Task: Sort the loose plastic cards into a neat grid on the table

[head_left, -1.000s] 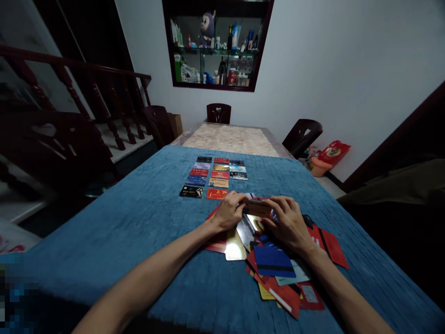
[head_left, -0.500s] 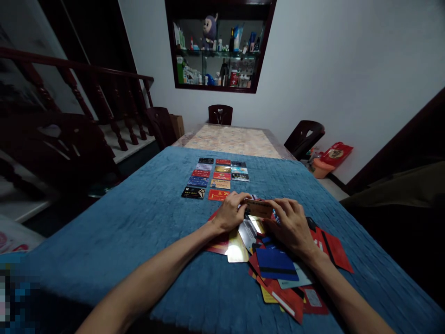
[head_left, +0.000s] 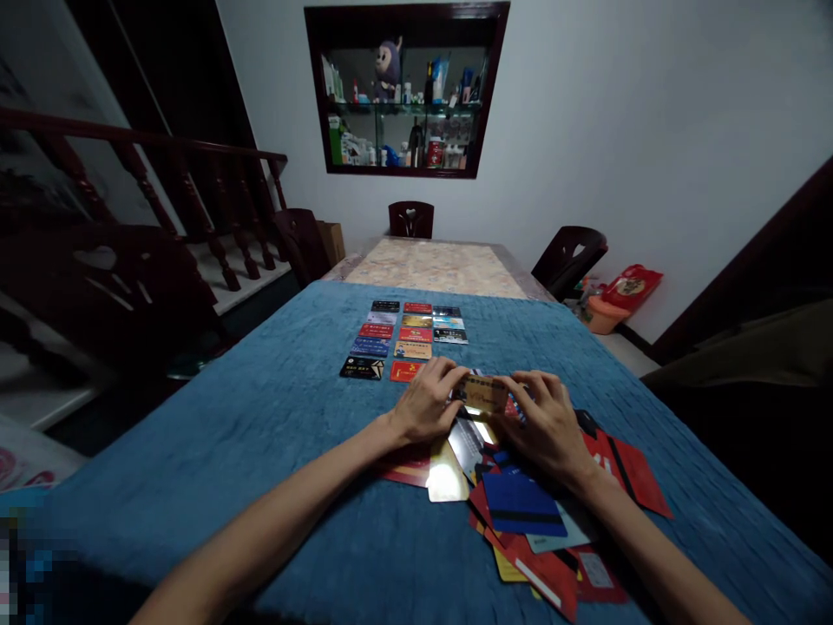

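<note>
Though thin, tan card (head_left: 482,394) looks light, stiff, slick; left hand (head_left: 426,399) and right hand (head_left: 547,425) pinch opposite short ends, best hold, fingers nearly closed.

A home dining room — dark carved-wood chairs (head_left: 411,220) with heart cutouts, a blue cloth-covered table (head_left: 260,382), a purple plush toy (head_left: 388,69) shelved.

A table (head_left: 449,258) with blue cloth (head_left: 260,408) bearing cards in rows and a loose card pile (head_left: 524,503).

Open cloth (head_left: 227,391) left, card pile (head_left: 526,505) right
</note>
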Motion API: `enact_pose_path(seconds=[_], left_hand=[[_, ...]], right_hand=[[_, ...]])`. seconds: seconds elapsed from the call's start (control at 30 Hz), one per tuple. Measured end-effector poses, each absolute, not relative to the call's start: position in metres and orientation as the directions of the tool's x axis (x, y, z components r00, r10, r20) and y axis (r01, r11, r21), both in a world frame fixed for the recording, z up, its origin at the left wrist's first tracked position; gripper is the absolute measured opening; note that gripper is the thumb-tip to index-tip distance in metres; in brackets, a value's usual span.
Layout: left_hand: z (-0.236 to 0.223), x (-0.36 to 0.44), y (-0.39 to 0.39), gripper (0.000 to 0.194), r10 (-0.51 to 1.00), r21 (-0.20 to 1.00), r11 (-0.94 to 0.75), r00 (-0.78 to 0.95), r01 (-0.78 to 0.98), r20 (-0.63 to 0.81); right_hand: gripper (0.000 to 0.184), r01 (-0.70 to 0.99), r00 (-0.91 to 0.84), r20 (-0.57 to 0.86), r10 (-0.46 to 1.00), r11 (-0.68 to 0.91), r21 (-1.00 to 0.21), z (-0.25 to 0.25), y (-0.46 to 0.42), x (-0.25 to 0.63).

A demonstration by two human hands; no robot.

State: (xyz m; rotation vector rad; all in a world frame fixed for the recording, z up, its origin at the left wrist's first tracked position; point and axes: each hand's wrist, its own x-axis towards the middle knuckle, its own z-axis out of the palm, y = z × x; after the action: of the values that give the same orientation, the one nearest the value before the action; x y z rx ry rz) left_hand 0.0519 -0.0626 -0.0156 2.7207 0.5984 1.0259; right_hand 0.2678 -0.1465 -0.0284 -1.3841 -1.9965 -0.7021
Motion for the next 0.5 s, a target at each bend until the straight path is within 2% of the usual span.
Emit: enact_pose_path(seconds=[0.13, 0.5], left_hand=[[-0.01, 0.043, -0.057, 0.053, 0.374, 0.21, -0.927, 0.729, 0.311, 0.573], [0.004, 0.015, -0.027, 0.048, 0.382, 0.089, -0.918, 0.805, 0.385, 0.454]], right_hand=[[0.039, 0.936, -0.287, 0.709, 0.644, 0.347, 0.063, -0.026, -0.141, 0.267], [0.042, 0.865, -0.382, 0.614, 0.69, 0.502, -0.027, -0.017, -0.102, 0.256]])
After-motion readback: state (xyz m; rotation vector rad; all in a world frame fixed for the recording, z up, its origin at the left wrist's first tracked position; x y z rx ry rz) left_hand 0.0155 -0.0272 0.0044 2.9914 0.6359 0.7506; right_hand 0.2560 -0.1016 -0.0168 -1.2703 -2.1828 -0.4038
